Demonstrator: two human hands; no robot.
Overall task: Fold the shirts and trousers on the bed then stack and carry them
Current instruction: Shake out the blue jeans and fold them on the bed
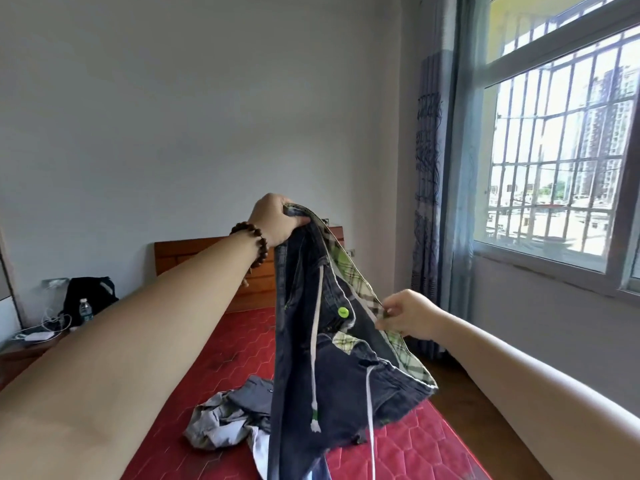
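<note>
Plain pale wall (173,116) behind, bare and grey-white. Big window (561,140) on the right with white bars, bright daylight coming in, tall buildings outside. Blue-grey curtain (429,202) hanging beside it. Brown wooden headboard (194,254) against the wall. Red mattress (433,438) with a six-sided stitch pattern. Low wooden nightstand (20,355) on the left, carrying a black bag (86,296), a water bottle (85,310) and white cables (52,323). Brown floor (460,382) on the right.
</note>
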